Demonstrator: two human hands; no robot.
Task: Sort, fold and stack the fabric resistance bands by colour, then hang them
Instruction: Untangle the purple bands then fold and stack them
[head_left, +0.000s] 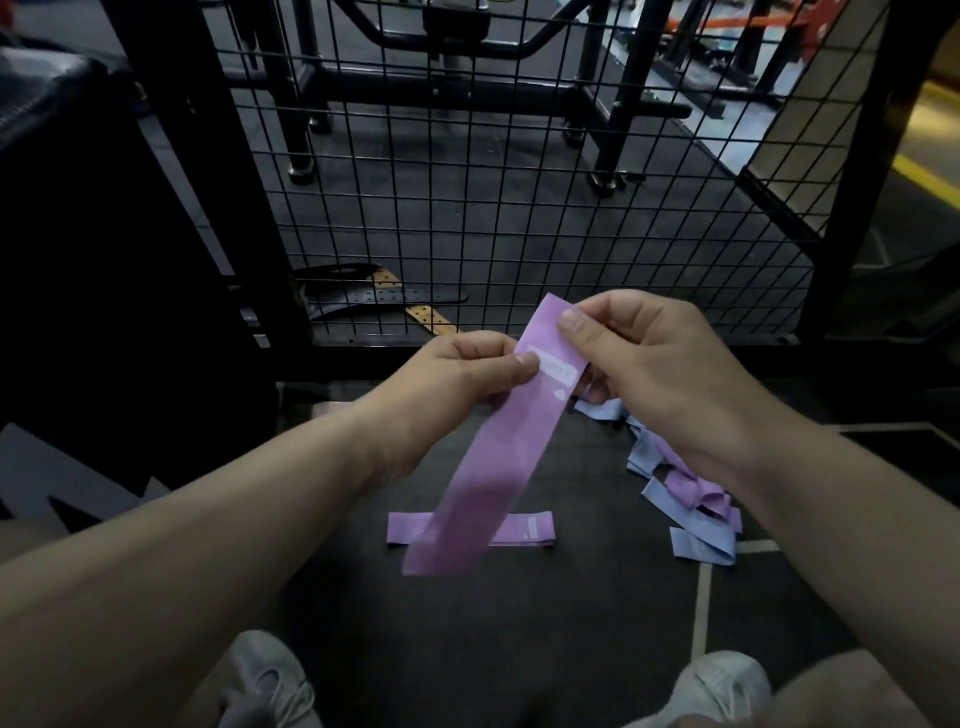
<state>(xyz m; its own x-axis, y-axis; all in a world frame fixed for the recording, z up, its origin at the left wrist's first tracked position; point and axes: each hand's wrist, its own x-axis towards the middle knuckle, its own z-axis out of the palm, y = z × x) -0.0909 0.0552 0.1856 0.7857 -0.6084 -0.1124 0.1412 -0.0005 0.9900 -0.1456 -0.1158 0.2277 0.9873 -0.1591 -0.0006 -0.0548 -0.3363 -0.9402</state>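
Purple band (498, 457) up in the air, both hands on its top end! Left hand (457, 374) pinches the left edge beside the white label, thumb on top. Right hand (649, 364) pinches the top corner, fingers (571, 319) curled round the cloth. The rest hangs free, slanting down toward the floor (571, 649), and its lower end crosses in front of the folded band (527, 527) lying flat there, also purple. Off to the right sits a loose pile (691, 493) of blue and purple bands, all tangled.

Where could this go sour? The fold, I'd say. Both grips are at one end, so the free tail can swing or twist. Bring the ends together with a twist in the loop and the fold comes out crooked and won't sit square on the folded band. The cloth looks soft and slippery too, so a light pinch may let one layer slide and put the edges out of line. Set down carelessly, the tail could drag the folded band askew. And that pile is close: a band dropped short lands among the blues and muddles the colour sort. Only one purple laid down by the look of it, so plenty left to do.
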